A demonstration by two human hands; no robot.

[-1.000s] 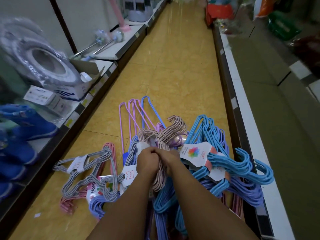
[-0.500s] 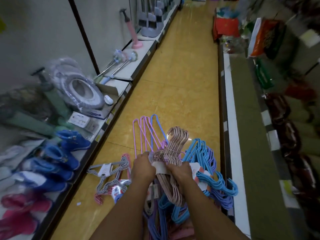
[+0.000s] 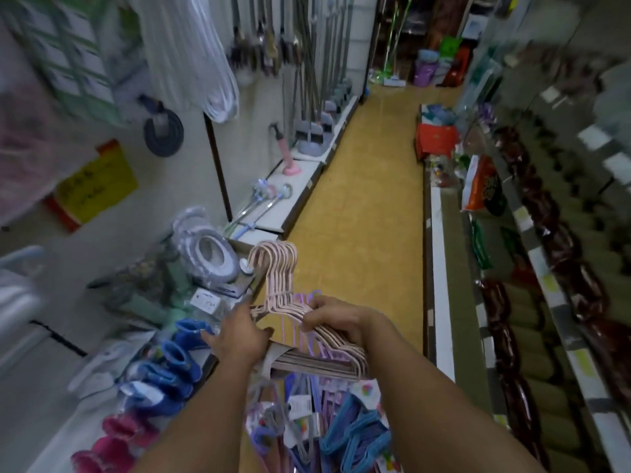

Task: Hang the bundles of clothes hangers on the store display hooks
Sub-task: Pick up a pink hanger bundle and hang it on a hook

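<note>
A bundle of pale pink hangers (image 3: 280, 283) is lifted above the floor, its hooks pointing up and away from me. My left hand (image 3: 239, 334) grips the bundle's left side near the paper band. On the right shoulder of the same bundle my right hand (image 3: 336, 317) is closed. Below my arms lies a pile of other hanger bundles (image 3: 345, 435) in blue, purple and grey on the floor. No display hook is clearly visible; the upper left wall is blurred.
A low shelf at left holds blue boots (image 3: 172, 367), pink boots (image 3: 112, 442) and a wrapped toilet seat (image 3: 213, 257). Mops and brooms (image 3: 314, 80) hang further along. A yellow aisle floor (image 3: 362, 199) runs ahead. Stocked shelving (image 3: 532, 268) lines the right.
Both hands have raised the pink bundle out of the floor pile. The view has tilted up from the floor towards the aisle and the left wall.
</note>
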